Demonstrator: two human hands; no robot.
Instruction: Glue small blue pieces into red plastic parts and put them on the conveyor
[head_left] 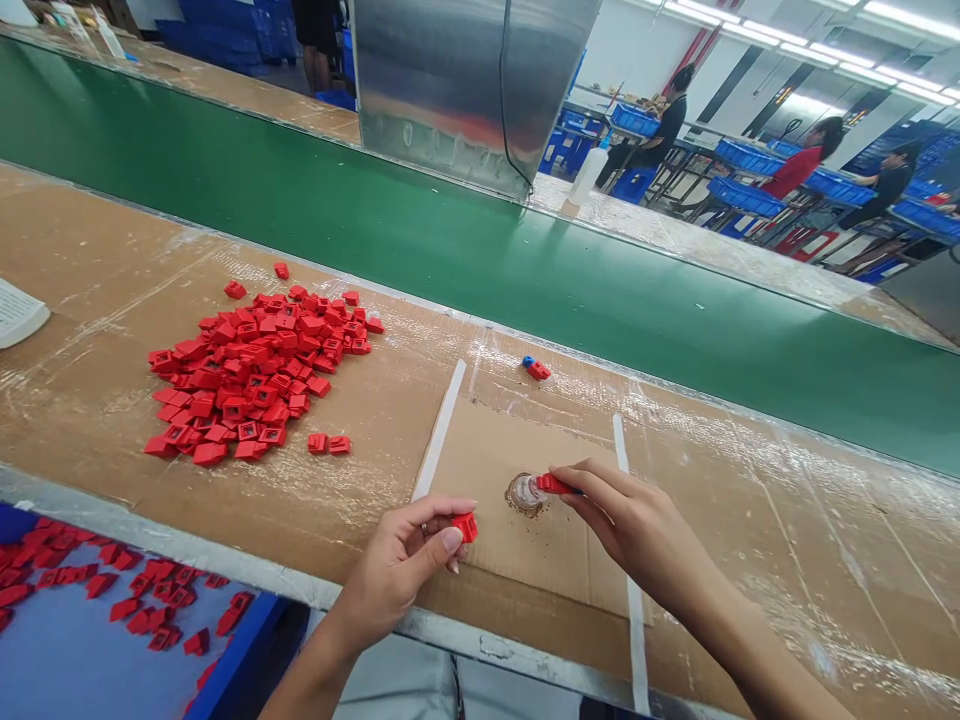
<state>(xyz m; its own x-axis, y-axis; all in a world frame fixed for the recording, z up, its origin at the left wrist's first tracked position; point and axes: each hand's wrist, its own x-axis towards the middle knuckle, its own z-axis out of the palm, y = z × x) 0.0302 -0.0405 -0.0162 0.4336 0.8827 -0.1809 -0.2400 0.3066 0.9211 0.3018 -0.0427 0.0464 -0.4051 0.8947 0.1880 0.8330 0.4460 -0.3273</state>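
My left hand [409, 555] pinches a small red plastic part [466, 526] between thumb and fingers, just above the cardboard pad [517, 560] taped to the bench. My right hand [630, 520] grips a thin red tool [553, 484] whose tip rests in a small round clear dish [525, 492] on the pad. A large pile of the same red parts [251, 375] lies to the left on the bench. One red-and-blue piece [535, 368] sits alone beyond the pad.
A green conveyor belt [450, 240] runs behind the bench. A blue bin [112, 640] with several red parts stands at lower left. A white squeeze bottle [586, 180] and a metal housing [465, 90] stand beyond the belt. Other people work at far right.
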